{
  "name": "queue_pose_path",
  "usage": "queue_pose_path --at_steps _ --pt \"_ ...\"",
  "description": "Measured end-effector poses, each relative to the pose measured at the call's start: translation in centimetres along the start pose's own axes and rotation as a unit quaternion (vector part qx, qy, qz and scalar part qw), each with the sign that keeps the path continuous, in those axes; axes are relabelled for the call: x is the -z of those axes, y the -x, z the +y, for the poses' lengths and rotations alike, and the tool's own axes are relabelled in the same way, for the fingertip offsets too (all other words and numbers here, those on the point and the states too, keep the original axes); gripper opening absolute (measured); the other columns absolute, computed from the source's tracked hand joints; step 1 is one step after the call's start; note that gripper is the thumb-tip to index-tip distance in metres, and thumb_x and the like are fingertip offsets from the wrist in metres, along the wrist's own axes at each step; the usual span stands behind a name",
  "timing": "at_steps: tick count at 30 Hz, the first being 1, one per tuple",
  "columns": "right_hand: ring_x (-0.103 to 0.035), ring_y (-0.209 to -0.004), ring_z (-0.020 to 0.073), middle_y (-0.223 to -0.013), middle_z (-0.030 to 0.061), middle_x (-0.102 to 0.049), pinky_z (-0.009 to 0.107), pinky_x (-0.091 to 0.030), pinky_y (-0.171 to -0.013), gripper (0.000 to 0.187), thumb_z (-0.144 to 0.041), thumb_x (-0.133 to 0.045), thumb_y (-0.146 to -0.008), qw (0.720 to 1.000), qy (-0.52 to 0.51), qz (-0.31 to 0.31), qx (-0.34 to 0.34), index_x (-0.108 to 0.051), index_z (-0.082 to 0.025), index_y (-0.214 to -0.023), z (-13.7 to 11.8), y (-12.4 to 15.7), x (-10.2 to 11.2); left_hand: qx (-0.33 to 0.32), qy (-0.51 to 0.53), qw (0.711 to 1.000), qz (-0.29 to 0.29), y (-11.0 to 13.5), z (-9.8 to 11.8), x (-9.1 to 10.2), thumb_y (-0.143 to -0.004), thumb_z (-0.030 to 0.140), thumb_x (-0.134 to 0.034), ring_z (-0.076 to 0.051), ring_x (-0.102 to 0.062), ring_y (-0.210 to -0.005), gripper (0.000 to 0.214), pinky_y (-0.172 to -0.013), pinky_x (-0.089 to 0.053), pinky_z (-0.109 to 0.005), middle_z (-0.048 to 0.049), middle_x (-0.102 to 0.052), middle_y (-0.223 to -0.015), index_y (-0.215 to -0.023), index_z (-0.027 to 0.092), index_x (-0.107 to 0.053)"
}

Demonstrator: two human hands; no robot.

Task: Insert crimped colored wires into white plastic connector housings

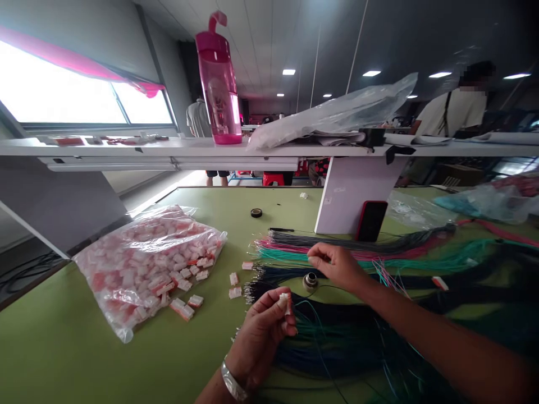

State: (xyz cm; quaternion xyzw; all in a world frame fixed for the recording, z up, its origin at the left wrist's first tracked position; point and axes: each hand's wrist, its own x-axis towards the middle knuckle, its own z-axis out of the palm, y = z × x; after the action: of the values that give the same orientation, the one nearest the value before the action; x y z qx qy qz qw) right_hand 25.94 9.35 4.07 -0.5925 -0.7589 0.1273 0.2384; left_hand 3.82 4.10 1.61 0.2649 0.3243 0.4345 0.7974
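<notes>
My left hand pinches a small white connector housing with thin wires trailing from it. My right hand reaches out over bundles of coloured wires, its fingertips pinched together at the wire ends; I cannot make out what they grip. A small round metal piece lies just below that hand. The dark blue and teal wire bundles spread under both forearms.
A clear plastic bag of white and red connectors lies at left, with several spilled beside it. A red phone leans on a white stand. On the shelf stands a pink bottle. A tape roll lies further back. People stand behind.
</notes>
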Motion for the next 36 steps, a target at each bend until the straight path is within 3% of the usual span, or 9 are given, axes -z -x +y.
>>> queue_pose_path --at_steps 2,5,9,12,22,31,36 --pt "-0.061 -0.069 0.0154 -0.076 0.0018 -0.068 0.026 -0.045 -0.064 0.019 -0.029 -0.051 -0.093 0.998 0.053 -0.012 -0.012 -0.066 -0.017 -0.090 1.9 -2.1 -0.2 0.003 0.004 1.000 0.005 -0.5 -0.3 0.7 -0.077 0.020 -0.075 -0.009 -0.056 -0.059 0.025 -0.054 -0.050 -0.021 -0.0013 -0.059 -0.073 -0.100 0.011 -0.068" --pt "-0.064 -0.079 0.0165 -0.085 0.0030 -0.069 0.031 -0.050 -0.074 0.016 -0.029 -0.058 -0.092 0.990 0.119 -0.079 0.007 -0.067 -0.016 -0.090 3.1 -4.5 -1.4 0.018 0.006 1.000 0.015 -1.0 -0.6 1.4 -0.077 0.020 -0.076 -0.009 -0.056 -0.059 0.027 -0.054 -0.050 -0.021 -0.0011 -0.059 -0.073 -0.101 0.011 -0.068" --pt "-0.064 -0.095 0.0193 -0.112 0.0071 -0.064 0.040 -0.054 -0.084 0.025 -0.033 -0.058 -0.095 0.965 0.199 -0.168 0.042 -0.062 -0.015 -0.112 2.3 -6.9 -3.9 0.030 0.006 0.999 0.027 -1.0 -0.8 1.8 -0.076 0.021 -0.076 -0.008 -0.055 -0.057 0.028 -0.053 -0.049 -0.021 -0.0006 -0.058 -0.072 -0.101 0.011 -0.068" --pt "-0.063 -0.100 0.0213 -0.118 0.0089 -0.062 0.042 -0.054 -0.085 0.029 -0.031 -0.059 -0.095 0.945 0.251 -0.201 0.057 -0.059 -0.015 -0.119 1.8 -7.9 -5.2 0.032 0.007 0.999 0.029 -0.9 -0.8 1.9 -0.076 0.021 -0.077 -0.009 -0.055 -0.057 0.029 -0.053 -0.049 -0.022 -0.0007 -0.058 -0.072 -0.101 0.011 -0.067" --pt "-0.063 -0.099 0.0212 -0.118 0.0090 -0.062 0.041 -0.054 -0.085 0.029 -0.031 -0.058 -0.095 0.917 0.323 -0.215 0.086 -0.059 -0.015 -0.119 2.6 -7.9 -5.1 0.029 0.018 0.999 0.028 -0.9 -1.0 2.0 -0.075 0.021 -0.077 -0.009 -0.054 -0.056 0.029 -0.050 -0.049 -0.021 -0.0010 -0.058 -0.069 -0.100 0.010 -0.068" --pt "-0.064 -0.099 0.0210 -0.117 0.0083 -0.063 0.042 -0.054 -0.085 0.028 -0.031 -0.058 -0.095 0.921 0.326 -0.185 0.105 -0.060 -0.015 -0.118 3.7 -7.2 -3.4 0.025 0.016 0.999 0.025 -0.6 -1.0 1.9 -0.075 0.022 -0.077 -0.009 -0.054 -0.057 0.030 -0.050 -0.049 -0.021 -0.0010 -0.058 -0.070 -0.100 0.010 -0.067" --pt "-0.063 -0.099 0.0209 -0.117 0.0082 -0.063 0.042 -0.054 -0.085 0.027 -0.032 -0.058 -0.096 0.916 0.330 -0.199 0.109 -0.060 -0.015 -0.117 4.1 -6.6 -3.3 0.025 0.015 0.999 0.027 -0.5 -1.0 1.9 -0.075 0.022 -0.077 -0.009 -0.054 -0.057 0.029 -0.050 -0.048 -0.021 -0.0012 -0.058 -0.070 -0.100 0.010 -0.067"
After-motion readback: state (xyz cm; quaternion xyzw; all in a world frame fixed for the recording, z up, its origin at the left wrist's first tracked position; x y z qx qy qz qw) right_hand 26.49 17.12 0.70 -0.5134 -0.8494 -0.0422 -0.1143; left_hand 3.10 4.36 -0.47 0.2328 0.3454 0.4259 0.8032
